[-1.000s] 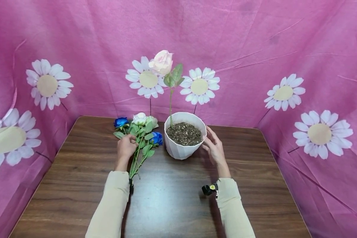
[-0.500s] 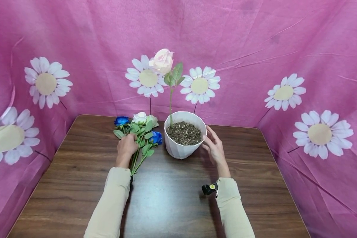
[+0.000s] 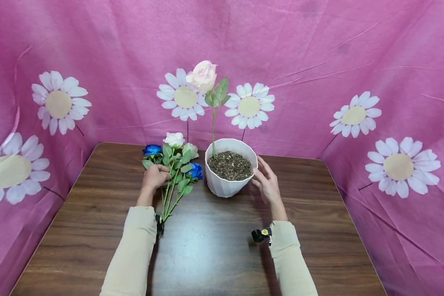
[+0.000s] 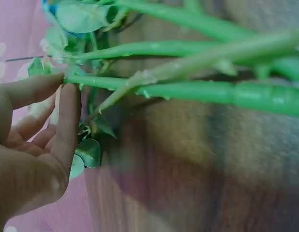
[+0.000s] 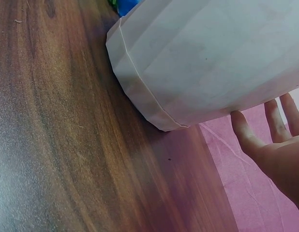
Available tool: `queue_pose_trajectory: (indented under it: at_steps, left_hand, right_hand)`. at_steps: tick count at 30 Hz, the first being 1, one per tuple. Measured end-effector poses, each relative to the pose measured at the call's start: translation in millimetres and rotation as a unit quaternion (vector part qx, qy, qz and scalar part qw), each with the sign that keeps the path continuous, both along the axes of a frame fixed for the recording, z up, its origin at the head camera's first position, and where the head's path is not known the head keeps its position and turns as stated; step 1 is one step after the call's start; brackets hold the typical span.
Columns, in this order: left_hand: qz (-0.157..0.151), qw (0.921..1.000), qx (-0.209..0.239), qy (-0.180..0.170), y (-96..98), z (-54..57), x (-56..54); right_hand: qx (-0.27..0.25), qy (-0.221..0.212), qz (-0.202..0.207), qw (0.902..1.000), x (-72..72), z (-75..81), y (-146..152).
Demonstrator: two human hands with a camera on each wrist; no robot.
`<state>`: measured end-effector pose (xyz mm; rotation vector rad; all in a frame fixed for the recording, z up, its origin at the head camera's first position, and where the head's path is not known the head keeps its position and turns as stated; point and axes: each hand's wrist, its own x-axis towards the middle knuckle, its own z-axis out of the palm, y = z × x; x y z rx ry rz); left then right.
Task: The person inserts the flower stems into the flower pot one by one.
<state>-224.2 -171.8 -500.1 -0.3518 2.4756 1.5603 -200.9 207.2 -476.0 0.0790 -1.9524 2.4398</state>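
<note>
My left hand (image 3: pixel 155 177) pinches a green rose stem (image 4: pixel 101 82) between thumb and forefinger, as the left wrist view shows. It is among a bunch of cut roses at the left of the pot: a white rose (image 3: pixel 174 139) stands highest, beside a paler rose (image 3: pixel 190 151), a blue rose (image 3: pixel 152 149) and another blue rose (image 3: pixel 195 170). My right hand (image 3: pixel 268 185) touches the right side of the white faceted pot (image 3: pixel 223 188) with extended fingertips. Soil (image 3: pixel 231 166) fills the pot, and a pale pink rose (image 3: pixel 203 76) stands upright at its left side.
The brown wooden table (image 3: pixel 207 255) carries the pot and the bunch near its back edge. Behind and at both sides hangs a pink cloth (image 3: pixel 299 49) printed with daisies. Other stems (image 4: pixel 164 48) lie close beside the pinched one.
The white rose has risen slightly at the back of the bunch, while my left hand has shifted a little to the left. My right hand and the pot have stayed put.
</note>
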Motion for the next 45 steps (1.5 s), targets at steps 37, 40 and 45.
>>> queue_pose_trajectory:
  at_steps: [37, 40, 45]
  left_hand:
    - [0.137, 0.8504, 0.497, 0.104, -7.4, 41.2, 0.0]
    - [0.119, 0.8414, 0.516, 0.107, -4.2, 45.8, 0.2]
    - [0.109, 0.8292, 0.538, 0.107, 1.2, 54.9, 0.2]
  right_hand:
    - [0.0, 0.004, -0.002, 1.0, -0.1, -0.4, -0.3]
    - [-0.001, 0.001, -0.003, 1.0, 0.2, -0.6, -0.1]
    - [0.001, -0.002, -0.005, 1.0, -0.1, -1.5, 0.2]
